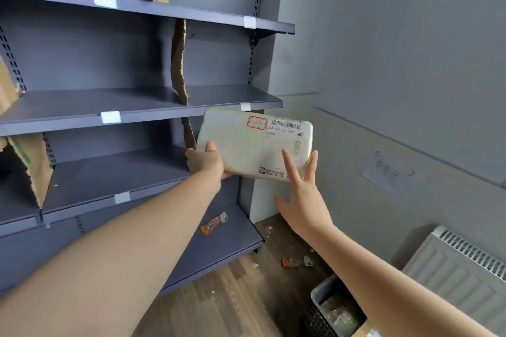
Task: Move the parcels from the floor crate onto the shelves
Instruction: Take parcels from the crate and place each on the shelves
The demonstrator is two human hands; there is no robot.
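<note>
The left hand [208, 164] is gripping the white parcel [246, 142] (thumb in front, fingers hidden behind) while the right hand [304, 197] is spreading straight fingers over its corner, contact unclear.

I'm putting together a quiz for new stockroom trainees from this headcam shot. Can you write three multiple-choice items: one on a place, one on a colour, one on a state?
1. Where does the crate stand?
A) on the top shelf
B) on the floor, lower right
C) on the middle shelf

2. What colour is the stamped frame on the parcel?
A) green
B) red
C) blue

3. How is the right hand?
A) a fist
B) curled round a knife
C) fingers straight and spread

Answers:
1 B, it sits on the wood floor beside the radiator.
2 B, the frame at the label's top is red.
3 C, its fingers fan out at the parcel's edge, while the left hand grips the opposite corner.
</note>
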